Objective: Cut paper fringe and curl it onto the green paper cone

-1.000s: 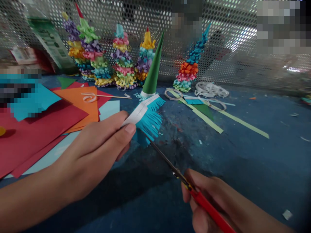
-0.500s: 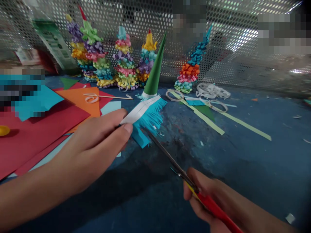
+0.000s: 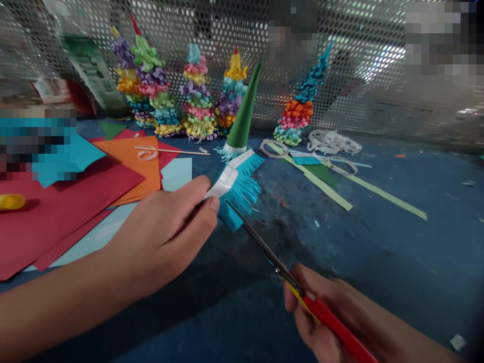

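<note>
Between thumb and fingers, my left hand (image 3: 170, 227) pinches a blue paper strip (image 3: 244, 186) with a white upper band. Its far part is cut into a fine fringe, and the part near my fingers is uncut. My right hand (image 3: 317, 307) grips a pair of scissors (image 3: 272, 254) with red and yellow handles. Their dark blades point up and left, with the tips at the uncut part of the strip. Just beyond the strip stands a green paper cone (image 3: 244, 116), pale blue fringe around its white base.
Several fringed paper cones (image 3: 198, 96) line the perforated metal screen (image 3: 257, 30). Red sheets (image 3: 75, 217) and an orange sheet (image 3: 139, 161) lie left, near a green bottle (image 3: 93, 70). Pale green strips (image 3: 325, 186) and a white ribbon bundle (image 3: 335, 141) lie right, on the dark blue table (image 3: 378, 242).
My left hand has moved slightly right with the blue strip, which bends a little more. The scissors stay at nearly the same place. The whole view has shifted slightly.
</note>
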The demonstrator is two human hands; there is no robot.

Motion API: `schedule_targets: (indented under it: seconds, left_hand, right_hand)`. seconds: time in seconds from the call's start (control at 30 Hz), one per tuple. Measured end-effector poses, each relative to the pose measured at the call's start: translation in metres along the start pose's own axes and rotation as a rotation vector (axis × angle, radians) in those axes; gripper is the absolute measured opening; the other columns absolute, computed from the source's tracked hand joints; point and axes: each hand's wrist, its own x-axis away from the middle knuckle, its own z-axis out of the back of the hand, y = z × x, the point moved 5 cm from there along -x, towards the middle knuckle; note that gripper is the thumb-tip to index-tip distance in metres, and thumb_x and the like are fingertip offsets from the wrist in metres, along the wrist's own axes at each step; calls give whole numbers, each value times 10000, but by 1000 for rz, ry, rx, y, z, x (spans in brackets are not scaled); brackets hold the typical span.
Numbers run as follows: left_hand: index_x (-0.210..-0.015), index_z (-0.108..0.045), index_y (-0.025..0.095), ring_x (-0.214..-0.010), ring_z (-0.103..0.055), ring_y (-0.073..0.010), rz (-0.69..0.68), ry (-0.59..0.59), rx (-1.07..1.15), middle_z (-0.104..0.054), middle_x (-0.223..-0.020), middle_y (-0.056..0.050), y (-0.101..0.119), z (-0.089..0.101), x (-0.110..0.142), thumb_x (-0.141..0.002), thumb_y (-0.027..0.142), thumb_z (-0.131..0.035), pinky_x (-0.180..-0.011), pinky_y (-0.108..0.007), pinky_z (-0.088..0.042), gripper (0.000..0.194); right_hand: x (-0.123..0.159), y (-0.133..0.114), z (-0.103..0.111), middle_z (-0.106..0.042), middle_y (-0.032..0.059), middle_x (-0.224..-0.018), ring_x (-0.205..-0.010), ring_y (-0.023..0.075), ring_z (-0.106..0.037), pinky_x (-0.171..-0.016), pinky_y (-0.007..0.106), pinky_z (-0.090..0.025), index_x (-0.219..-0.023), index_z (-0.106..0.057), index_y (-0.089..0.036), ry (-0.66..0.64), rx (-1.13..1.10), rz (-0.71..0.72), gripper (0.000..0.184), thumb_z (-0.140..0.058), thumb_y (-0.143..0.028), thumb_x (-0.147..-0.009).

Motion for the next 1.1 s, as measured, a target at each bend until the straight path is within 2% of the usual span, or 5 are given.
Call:
schedule_targets:
  seconds: [0.5, 0.67, 0.87, 1.0, 1.1]
  left_hand:
    - [-720, -367, 259, -444, -447, -120, 143, -108, 102, -471, -530, 77, 0, -3, 3, -1003, 395, -327, -460, -301, -267, 317]
    - [-685, -365, 247, -498, -444, -120, 218, -115, 194, -472, -567, 62, -4, -4, 4, -973, 440, -338, -479, -293, -282, 347]
    - [-678, -351, 246, -505, -440, -116, 223, -110, 229, -463, -571, 62, -4, -1, 5, -964, 451, -330, -474, -281, -293, 353]
    - [-685, -364, 248, -495, -442, -117, 216, -118, 207, -477, -565, 62, -5, -3, 2, -970, 434, -337, -467, -282, -273, 341]
    - [-689, -354, 251, -473, -434, -115, 190, -102, 157, -462, -543, 67, -5, -2, 0, -981, 407, -336, -463, -283, -253, 332]
  right_hand:
    - [0, -1, -5, -499, -30, -657, -561, 79, -391, -478, 177, -265, -859, -582, -208, 55, -170, -305, 547, -502, -749, -872]
    - [-1, -2, -8, -559, -34, -711, -557, 77, -434, -424, 170, -236, -881, -534, -235, 26, -176, -332, 379, -583, -610, -872]
    - [-4, -9, -9, -435, -55, -612, -549, 92, -387, -463, 201, -292, -790, -455, -240, 52, -73, -208, 543, -432, -771, -904]
    - [-4, -9, -7, -483, -29, -688, -629, 121, -413, -522, 238, -343, -844, -483, -238, -57, 123, 7, 698, -559, -919, -711]
    - [-2, -5, -2, -489, -19, -733, -644, 126, -408, -529, 244, -337, -904, -500, -230, -57, 223, 90, 760, -495, -963, -705]
